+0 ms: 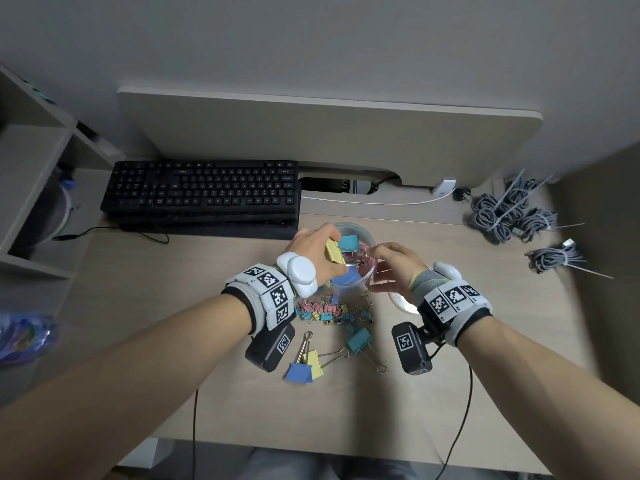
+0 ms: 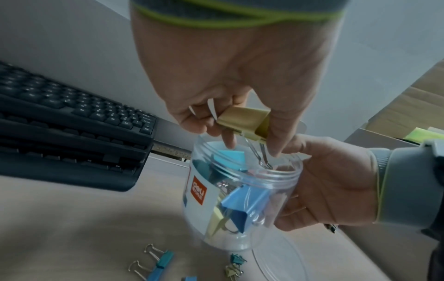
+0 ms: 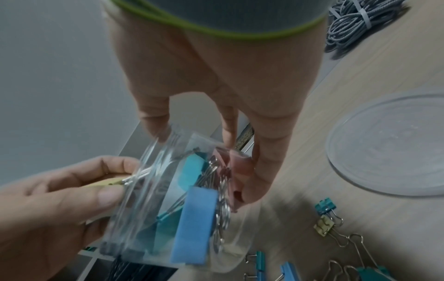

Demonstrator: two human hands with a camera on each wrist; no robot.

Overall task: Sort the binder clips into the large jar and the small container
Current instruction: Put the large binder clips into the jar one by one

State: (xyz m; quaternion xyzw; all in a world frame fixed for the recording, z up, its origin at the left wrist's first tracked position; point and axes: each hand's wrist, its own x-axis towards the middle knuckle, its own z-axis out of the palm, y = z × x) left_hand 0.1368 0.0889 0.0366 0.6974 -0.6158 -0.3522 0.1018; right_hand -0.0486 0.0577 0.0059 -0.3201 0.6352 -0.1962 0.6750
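Observation:
A clear plastic jar [image 1: 360,237] stands mid-desk with large blue, teal and pink binder clips inside. My left hand [image 1: 327,252] pinches a large yellow binder clip [image 1: 92,254] over the jar's mouth. In the left wrist view the yellow clip [image 2: 243,121] has its wire handles dipping past the rim of the jar [image 2: 242,237]. My right hand [image 1: 386,268] grips the jar's right side, with the thumb [image 3: 264,157] pressed on its wall. Near me lie a pile of small clips [image 1: 329,308] and loose large clips in blue [image 1: 298,372], yellow [image 1: 315,360] and teal [image 1: 358,341].
A clear round lid [image 3: 389,144] lies flat to the right of the jar. A black keyboard [image 1: 204,192] sits behind on the left. Bundled grey cables [image 1: 509,209] lie at the far right. A shelf unit [image 1: 31,168] stands at the left edge.

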